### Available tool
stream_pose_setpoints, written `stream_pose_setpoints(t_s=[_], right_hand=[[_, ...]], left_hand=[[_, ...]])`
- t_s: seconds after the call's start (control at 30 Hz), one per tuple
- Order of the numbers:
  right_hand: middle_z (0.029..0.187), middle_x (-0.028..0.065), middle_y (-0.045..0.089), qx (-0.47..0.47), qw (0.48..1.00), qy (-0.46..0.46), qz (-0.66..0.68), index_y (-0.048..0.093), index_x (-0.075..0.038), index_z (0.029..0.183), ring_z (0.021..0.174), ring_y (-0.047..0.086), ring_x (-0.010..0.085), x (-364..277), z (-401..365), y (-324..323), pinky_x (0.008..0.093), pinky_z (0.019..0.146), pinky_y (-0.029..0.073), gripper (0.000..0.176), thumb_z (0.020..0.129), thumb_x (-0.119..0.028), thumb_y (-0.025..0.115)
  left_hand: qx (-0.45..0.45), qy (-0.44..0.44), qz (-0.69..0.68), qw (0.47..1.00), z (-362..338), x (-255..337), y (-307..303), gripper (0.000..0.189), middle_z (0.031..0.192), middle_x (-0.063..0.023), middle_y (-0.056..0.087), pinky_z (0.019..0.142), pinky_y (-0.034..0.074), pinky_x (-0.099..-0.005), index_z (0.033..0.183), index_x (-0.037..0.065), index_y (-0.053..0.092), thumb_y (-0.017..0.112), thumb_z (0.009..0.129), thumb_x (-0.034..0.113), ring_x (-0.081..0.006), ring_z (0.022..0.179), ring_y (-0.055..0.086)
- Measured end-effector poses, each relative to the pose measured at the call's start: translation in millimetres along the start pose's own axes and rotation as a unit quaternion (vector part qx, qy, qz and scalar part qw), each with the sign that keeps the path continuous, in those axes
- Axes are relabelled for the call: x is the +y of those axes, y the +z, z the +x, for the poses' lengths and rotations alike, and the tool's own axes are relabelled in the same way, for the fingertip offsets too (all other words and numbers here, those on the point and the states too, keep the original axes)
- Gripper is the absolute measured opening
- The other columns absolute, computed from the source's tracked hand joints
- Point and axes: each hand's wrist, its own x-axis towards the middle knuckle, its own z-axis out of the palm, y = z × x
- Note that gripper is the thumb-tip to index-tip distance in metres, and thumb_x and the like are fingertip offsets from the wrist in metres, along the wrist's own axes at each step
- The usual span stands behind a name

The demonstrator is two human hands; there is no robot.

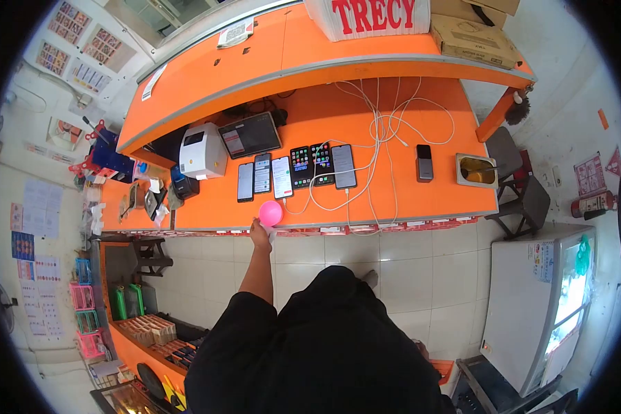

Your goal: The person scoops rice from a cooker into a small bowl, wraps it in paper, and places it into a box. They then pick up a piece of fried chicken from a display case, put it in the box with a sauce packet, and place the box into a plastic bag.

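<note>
My left hand (pixel 259 232) reaches to the front edge of the orange counter (pixel 221 214), its fingers closed at the side of a round pink cup (pixel 271 213). A bit of white tissue or cloth (pixel 272 234) shows by the same hand. Just beyond the cup lie several phones, among them a white-screened phone (pixel 281 176), and a dark tablet (pixel 311 165) full of app icons. Low beside my black clothing, a small part of my right hand (pixel 420 348) seems to show; its fingers cannot be made out.
White charging cables (pixel 378 127) tangle across the counter. A white label printer (pixel 202 152), a dark screen (pixel 250 134) and a keypad phone (pixel 424 163) stand or lie there. At right are an open tin (pixel 476 170), dark stools (pixel 521 196) and a glass-doored fridge (pixel 531 303).
</note>
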Motion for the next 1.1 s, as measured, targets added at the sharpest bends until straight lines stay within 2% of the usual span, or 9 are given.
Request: stream_pose_setpoints(t_s=[0.13,0.3,0.37,0.57,0.77,0.83,0.87,0.93,1.1], right_hand=[[0.111,0.0149,0.063,0.014,0.993,0.054,0.101,0.051,-0.010,0.132,0.092,0.066,0.0293,-8.4,-12.8,33.0,0.0447,0.072,0.057,0.041,0.095,-0.027,0.051],[0.102,0.0139,0.066,-0.018,0.974,0.065,0.215,0.054,-0.004,0.125,0.086,0.067,0.0257,-26.8,-24.5,95.8,0.0407,0.067,0.057,0.039,0.095,-0.028,0.050],[0.099,0.0135,0.067,-0.035,0.963,0.064,0.258,0.056,-0.001,0.122,0.084,0.067,0.0242,-39.6,-32.3,123.2,0.0392,0.065,0.057,0.039,0.095,-0.029,0.050],[0.115,0.0109,0.064,0.159,0.983,0.004,0.096,0.050,-0.015,0.138,0.089,0.067,0.0247,-124.0,-55.8,234.6,0.0356,0.061,0.055,0.044,0.097,-0.027,0.050],[0.118,0.0090,0.064,0.183,0.980,0.055,0.059,0.050,-0.020,0.139,0.094,0.066,0.0263,-126.2,-58.2,265.7,0.0370,0.063,0.055,0.043,0.097,-0.024,0.052],[0.125,0.0086,0.059,0.145,0.948,-0.150,-0.240,0.051,-0.020,0.138,0.100,0.064,0.0268,-75.7,-46.8,240.2,0.0379,0.067,0.057,0.046,0.093,-0.021,0.055],[0.125,0.0086,0.059,0.148,0.948,-0.150,-0.238,0.051,-0.020,0.138,0.100,0.064,0.0268,-95.6,-54.4,260.8,0.0379,0.067,0.057,0.046,0.093,-0.021,0.055],[0.124,0.0086,0.059,0.198,0.974,0.062,0.091,0.053,-0.019,0.136,0.101,0.064,0.0272,-142.1,-71.0,302.5,0.0389,0.066,0.057,0.044,0.092,-0.020,0.056],[0.121,0.0088,0.060,0.224,0.974,0.034,0.007,0.052,-0.019,0.136,0.099,0.064,0.0266,-152.6,-82.1,326.1,0.0396,0.065,0.057,0.044,0.092,-0.023,0.056]], left_hand=[[0.085,0.059,-0.011,0.995,24.5,5.0,-20.9,0.047,0.115,-0.0125,0.067,0.090,0.049,-0.0352,0.118,-0.001,0.066,0.048,0.103,0.040,-0.0258,0.100,0.063],[0.224,0.167,0.076,0.957,105.5,-3.7,-57.5,0.033,0.121,-0.0156,0.062,0.099,0.047,-0.0382,0.126,-0.004,0.057,0.053,0.094,0.005,-0.0296,0.114,0.060],[0.260,0.223,0.290,0.893,87.0,50.1,-53.9,0.041,0.129,-0.0206,0.053,0.099,0.046,-0.0418,0.132,-0.002,0.053,0.051,0.091,-0.001,-0.0354,0.122,0.054],[0.153,0.308,0.573,0.744,151.6,50.6,-37.5,0.059,0.153,-0.0163,0.035,0.103,0.034,-0.0532,0.150,0.005,0.033,0.052,0.096,0.018,-0.0329,0.140,0.034],[0.130,0.293,0.555,0.768,164.0,54.0,-33.4,0.058,0.155,-0.0144,0.035,0.104,0.028,-0.0533,0.152,0.004,0.031,0.044,0.102,0.032,-0.0322,0.140,0.034],[0.128,0.289,0.556,0.769,163.3,55.2,-32.5,0.058,0.155,-0.0143,0.036,0.104,0.028,-0.0532,0.152,0.004,0.032,0.042,0.103,0.032,-0.0326,0.139,0.035],[0.125,0.288,0.556,0.770,165.3,56.1,-32.8,0.057,0.154,-0.0142,0.037,0.104,0.028,-0.0531,0.152,0.004,0.033,0.041,0.103,0.033,-0.0331,0.139,0.035],[0.124,0.288,0.558,0.768,168.4,56.9,-34.5,0.057,0.154,-0.0142,0.037,0.104,0.028,-0.0531,0.152,0.004,0.033,0.040,0.103,0.034,-0.0331,0.139,0.035],[0.134,0.277,0.560,0.769,164.0,61.4,-29.1,0.054,0.150,-0.0140,0.041,0.103,0.028,-0.0535,0.149,0.008,0.038,0.039,0.103,0.036,-0.0331,0.136,0.038]])
